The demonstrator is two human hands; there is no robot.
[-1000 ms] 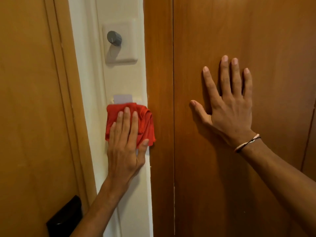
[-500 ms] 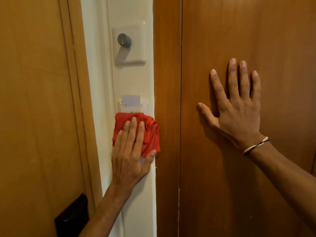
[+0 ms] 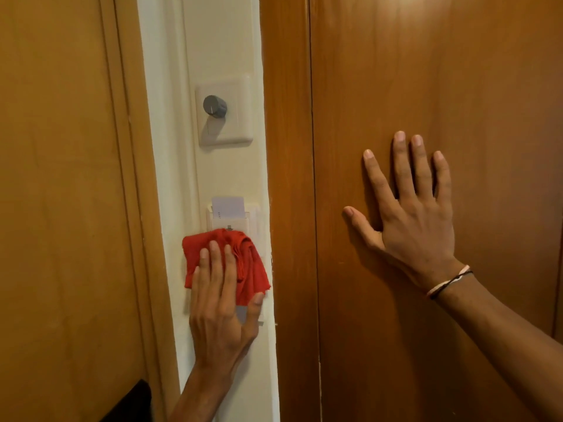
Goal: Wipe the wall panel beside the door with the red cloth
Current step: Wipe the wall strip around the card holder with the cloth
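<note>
A narrow cream wall panel (image 3: 225, 41) runs upright between two wooden surfaces. My left hand (image 3: 221, 306) presses a bunched red cloth (image 3: 246, 263) flat against the panel, just below a key-card holder (image 3: 233, 217) with a white card in it. The fingers lie over the cloth, the thumb at its right edge. My right hand (image 3: 411, 214) rests flat and spread on the brown wooden door (image 3: 426, 71) to the right, holding nothing. A thin cord bracelet circles that wrist.
A cream switch plate with a grey round knob (image 3: 214, 106) sits higher on the panel. A lighter wooden door (image 3: 61, 178) with its frame fills the left side, with a black fitting (image 3: 134, 403) at its lower edge.
The left hand and red cloth have slid down the panel, uncovering the card holder. The view has shifted, so the knob sits lower in frame. The right hand stays flat on the door.
</note>
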